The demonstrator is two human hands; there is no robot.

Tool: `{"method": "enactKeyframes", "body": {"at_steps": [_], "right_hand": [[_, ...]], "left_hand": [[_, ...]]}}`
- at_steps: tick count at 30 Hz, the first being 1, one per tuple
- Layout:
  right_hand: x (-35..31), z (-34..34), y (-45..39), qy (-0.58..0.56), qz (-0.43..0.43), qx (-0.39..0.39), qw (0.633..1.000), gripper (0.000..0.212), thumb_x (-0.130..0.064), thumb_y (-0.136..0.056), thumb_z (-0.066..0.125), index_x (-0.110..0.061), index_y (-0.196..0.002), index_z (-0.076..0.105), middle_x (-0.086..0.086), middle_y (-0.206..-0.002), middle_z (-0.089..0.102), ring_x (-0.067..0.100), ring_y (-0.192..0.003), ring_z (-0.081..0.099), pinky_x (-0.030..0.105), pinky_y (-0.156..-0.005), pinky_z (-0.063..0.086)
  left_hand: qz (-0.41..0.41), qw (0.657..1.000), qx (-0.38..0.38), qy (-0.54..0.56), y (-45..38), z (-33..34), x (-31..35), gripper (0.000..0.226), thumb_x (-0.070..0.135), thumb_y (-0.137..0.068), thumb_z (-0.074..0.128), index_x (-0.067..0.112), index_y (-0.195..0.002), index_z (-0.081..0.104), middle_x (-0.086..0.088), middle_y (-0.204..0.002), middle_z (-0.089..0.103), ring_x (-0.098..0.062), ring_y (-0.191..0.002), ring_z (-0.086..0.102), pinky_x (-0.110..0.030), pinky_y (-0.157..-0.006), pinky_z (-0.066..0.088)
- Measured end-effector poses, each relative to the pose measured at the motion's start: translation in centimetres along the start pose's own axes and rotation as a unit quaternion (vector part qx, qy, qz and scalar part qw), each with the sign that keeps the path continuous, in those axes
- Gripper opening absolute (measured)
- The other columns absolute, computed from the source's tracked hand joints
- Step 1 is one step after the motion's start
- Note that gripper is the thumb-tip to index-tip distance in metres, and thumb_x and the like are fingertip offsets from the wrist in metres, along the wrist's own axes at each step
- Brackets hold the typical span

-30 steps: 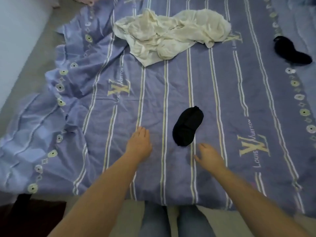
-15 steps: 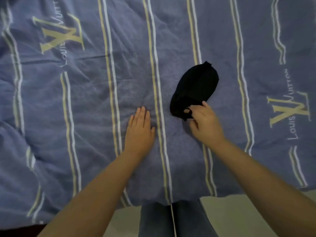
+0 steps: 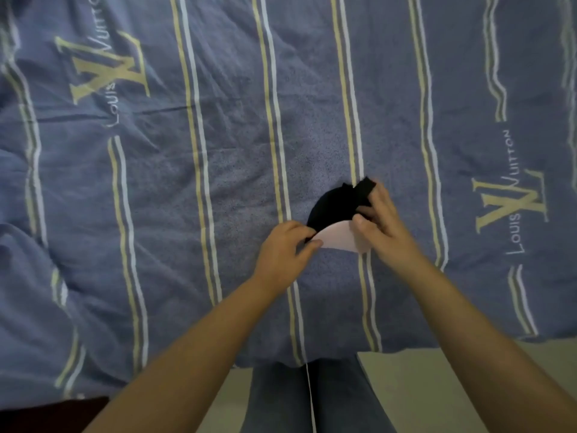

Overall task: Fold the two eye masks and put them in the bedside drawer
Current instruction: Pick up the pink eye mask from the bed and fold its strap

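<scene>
Plainly soft and light, the black eye mask (image 3: 332,207) sits on the blue striped quilt (image 3: 218,170) near the bed's front edge, between the person's two hands. It bends under almost no force: its near part is turned up so that a pale underside (image 3: 338,239) shows as a curved flap. Cloth this limp will probably not hold a crease unaided, so the fold looks best made by pinching the two ends and laying one over the other, then pressing flat.

The left hand (image 3: 282,256) has thumb and fingertips closed on the mask's left end at the pale edge. The right hand (image 3: 382,228) has its fingers clamped on the right end, where a dark bit, perhaps the strap (image 3: 365,187), sticks up past the fingertips; whether it is strap or mask body cannot be told.

By count: one eye mask in view, though the task names two; two hands; one quilt. No drawer shows. The fold appears only just begun.
</scene>
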State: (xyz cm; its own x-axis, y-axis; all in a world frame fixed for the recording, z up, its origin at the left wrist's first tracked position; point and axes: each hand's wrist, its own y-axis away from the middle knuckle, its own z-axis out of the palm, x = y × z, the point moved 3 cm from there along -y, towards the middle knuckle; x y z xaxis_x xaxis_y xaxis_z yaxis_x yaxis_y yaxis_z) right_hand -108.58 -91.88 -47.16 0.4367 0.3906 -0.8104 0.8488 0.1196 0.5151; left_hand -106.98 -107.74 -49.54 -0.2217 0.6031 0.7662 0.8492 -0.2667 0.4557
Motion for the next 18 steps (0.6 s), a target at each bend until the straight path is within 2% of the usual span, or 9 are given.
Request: {"method": "enactKeyframes", "body": {"at_steps": [2, 4, 6, 8, 10, 12, 14, 15, 18], "right_hand": [[0.0, -0.9, -1.1, -0.009, -0.002, 0.071, 0.997, 0.063, -0.015, -0.094, 0.04, -0.026, -0.14, -0.001, 0.005, -0.156, -0.005, 0.015, -0.14, 0.012, 0.036, -0.116, 0.019], [-0.2, -2.8, -2.4, -0.083, 0.001, 0.162, 0.983, 0.063, -0.02, -0.096, 0.037, -0.026, -0.141, -0.006, 0.002, -0.156, -0.007, 0.022, -0.142, 0.01, 0.05, -0.117, 0.019], [-0.5, -5.2, -3.3, -0.147, 0.0, 0.242, 0.959, 0.061, -0.022, -0.096, 0.035, -0.028, -0.141, -0.007, 0.0, -0.156, -0.006, 0.016, -0.138, 0.018, 0.049, -0.112, 0.029], [-0.3, -6.7, -3.9, -0.117, 0.019, 0.279, 0.953, 0.058, -0.021, -0.096, 0.037, -0.025, -0.142, 0.002, 0.002, -0.156, 0.004, 0.01, -0.129, 0.027, 0.041, -0.111, 0.031], [0.2, -7.2, -4.3, 0.015, 0.029, 0.249, 0.968, 0.05, -0.014, -0.093, 0.041, -0.015, -0.14, 0.022, 0.01, -0.15, 0.025, 0.017, -0.129, 0.034, 0.034, -0.11, 0.029], [0.5, -5.8, -4.6, 0.182, -0.018, 0.129, 0.975, 0.041, -0.005, -0.089, 0.049, -0.004, -0.129, 0.042, 0.019, -0.137, 0.044, 0.03, -0.125, 0.042, 0.027, -0.101, 0.03], [1.2, -3.9, -4.7, 0.28, -0.056, -0.002, 0.958, 0.038, -0.005, -0.085, 0.054, -0.002, -0.123, 0.05, 0.021, -0.131, 0.052, 0.035, -0.12, 0.045, 0.028, -0.098, 0.03], [1.4, -3.3, -4.8, 0.305, -0.064, -0.025, 0.95, 0.038, -0.004, -0.084, 0.055, -0.002, -0.122, 0.051, 0.021, -0.13, 0.052, 0.036, -0.12, 0.045, 0.032, -0.1, 0.03], [1.8, -3.3, -5.3, 0.35, -0.076, 0.012, 0.934, 0.043, -0.001, -0.082, 0.051, -0.006, -0.125, 0.049, 0.018, -0.126, 0.058, 0.037, -0.12, 0.044, 0.04, -0.097, 0.033]], "left_hand": [[-0.018, 1.0, 0.006, 0.001, -0.9, 0.6, 0.5, 0.02, 0.015, -0.089, 0.051, 0.006, -0.071, 0.052, -0.004, -0.06, 0.046, -0.015, -0.058, 0.04, -0.025, -0.054, 0.019], [-0.036, 0.999, 0.004, -0.018, -1.9, 1.0, 0.8, 0.022, 0.017, -0.091, 0.047, 0.011, -0.07, 0.044, 0.002, -0.056, 0.039, -0.014, -0.052, 0.035, -0.028, -0.051, 0.015], [-0.05, 0.997, 0.015, -0.052, -3.0, 1.1, 1.1, 0.02, 0.018, -0.092, 0.045, 0.008, -0.075, 0.049, -0.01, -0.068, 0.051, -0.02, -0.064, 0.043, -0.03, -0.057, 0.031], [-0.061, 0.993, 0.05, -0.086, -3.7, 0.9, 1.2, 0.021, 0.018, -0.092, 0.045, 0.001, -0.085, 0.055, -0.021, -0.092, 0.057, -0.029, -0.085, 0.048, -0.036, -0.073, 0.038], [-0.066, 0.988, 0.069, -0.118, -4.4, 1.2, 1.5, 0.025, 0.02, -0.092, 0.045, -0.002, -0.097, 0.054, -0.021, -0.108, 0.054, -0.031, -0.102, 0.045, -0.033, -0.079, 0.037], [-0.071, 0.986, 0.045, -0.143, -4.9, 1.7, 1.8, 0.025, 0.02, -0.092, 0.044, -0.001, -0.102, 0.052, -0.021, -0.112, 0.053, -0.031, -0.103, 0.046, -0.035, -0.078, 0.038], [-0.073, 0.985, 0.026, -0.156, -5.5, 2.0, 2.1, 0.023, 0.019, -0.092, 0.043, -0.001, -0.1, 0.051, -0.021, -0.106, 0.056, -0.031, -0.094, 0.05, -0.035, -0.069, 0.036], [-0.076, 0.985, 0.024, -0.151, -5.6, 2.0, 2.3, 0.021, 0.019, -0.091, 0.043, -0.001, -0.097, 0.051, -0.021, -0.101, 0.058, -0.028, -0.085, 0.049, -0.034, -0.065, 0.033], [-0.075, 0.992, 0.01, -0.098, -5.2, 2.2, 2.2, 0.011, 0.017, -0.09, 0.046, 0.006, -0.087, 0.047, -0.011, -0.078, 0.054, -0.021, -0.071, 0.044, -0.031, -0.059, 0.032]]}}
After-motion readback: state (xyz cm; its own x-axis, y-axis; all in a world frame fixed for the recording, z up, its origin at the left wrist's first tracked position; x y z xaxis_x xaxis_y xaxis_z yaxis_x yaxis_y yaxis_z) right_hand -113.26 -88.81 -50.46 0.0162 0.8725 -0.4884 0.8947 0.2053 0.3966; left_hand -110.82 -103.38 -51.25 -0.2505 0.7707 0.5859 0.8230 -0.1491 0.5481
